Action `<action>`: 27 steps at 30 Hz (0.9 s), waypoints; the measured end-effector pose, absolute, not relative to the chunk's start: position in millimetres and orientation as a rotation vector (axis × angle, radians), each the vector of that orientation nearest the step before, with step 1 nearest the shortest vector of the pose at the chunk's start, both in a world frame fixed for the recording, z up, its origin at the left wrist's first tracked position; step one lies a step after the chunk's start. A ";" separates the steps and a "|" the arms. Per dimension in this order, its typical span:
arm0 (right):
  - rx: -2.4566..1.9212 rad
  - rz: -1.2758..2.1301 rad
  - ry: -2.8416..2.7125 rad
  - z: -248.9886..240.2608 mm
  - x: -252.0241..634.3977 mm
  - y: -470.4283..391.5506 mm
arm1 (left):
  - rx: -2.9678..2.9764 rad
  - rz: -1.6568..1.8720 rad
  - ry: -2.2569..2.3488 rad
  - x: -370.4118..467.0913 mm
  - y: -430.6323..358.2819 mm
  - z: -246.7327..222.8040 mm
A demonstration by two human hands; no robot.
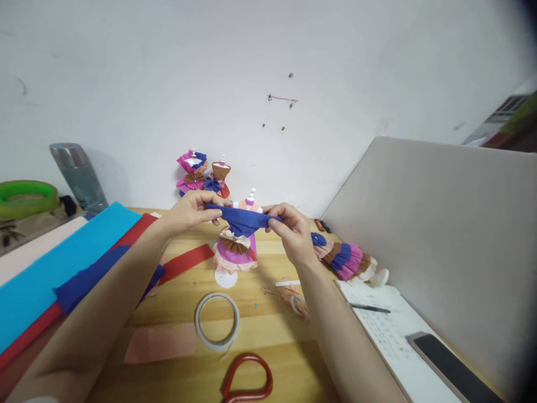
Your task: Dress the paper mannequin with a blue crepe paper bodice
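A strip of dark blue crepe paper (244, 222) is stretched level between my two hands. My left hand (195, 210) pinches its left end, and my right hand (291, 228) pinches the right end. Behind the strip stands a small dress form (250, 201) with a white knobbed top. Its paper skirt (247, 249) is pink with pale ruffles and a brown pleated fan at the waist. The strip hides most of the bodice. A round white base (225, 279) shows below the skirt.
Double-sided tape (217, 322) and red-handled scissors (247, 378) lie in front. Coloured paper sheets (75, 252) fill the left, near a bottle (79, 173). Finished dress forms (193, 173) stand by the wall; another dressed form (346, 258) lies right, near a notebook (380, 322) and phone (448, 364).
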State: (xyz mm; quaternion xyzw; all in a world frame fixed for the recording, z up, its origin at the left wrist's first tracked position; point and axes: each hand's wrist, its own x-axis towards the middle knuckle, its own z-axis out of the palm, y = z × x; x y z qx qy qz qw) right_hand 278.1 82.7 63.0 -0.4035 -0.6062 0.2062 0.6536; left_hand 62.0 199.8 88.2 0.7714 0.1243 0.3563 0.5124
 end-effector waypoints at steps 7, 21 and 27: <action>-0.870 0.446 -1.413 61.6 279.8 85.6 | 1.885 0.763 0.337 58.8 195.9 89.9; -0.860 0.382 -1.470 58.6 279.7 88.1 | 1.936 0.915 0.261 66.4 198.0 88.1; -0.868 0.317 -1.441 54.8 275.8 92.2 | 1.946 1.029 0.292 71.8 200.2 80.0</action>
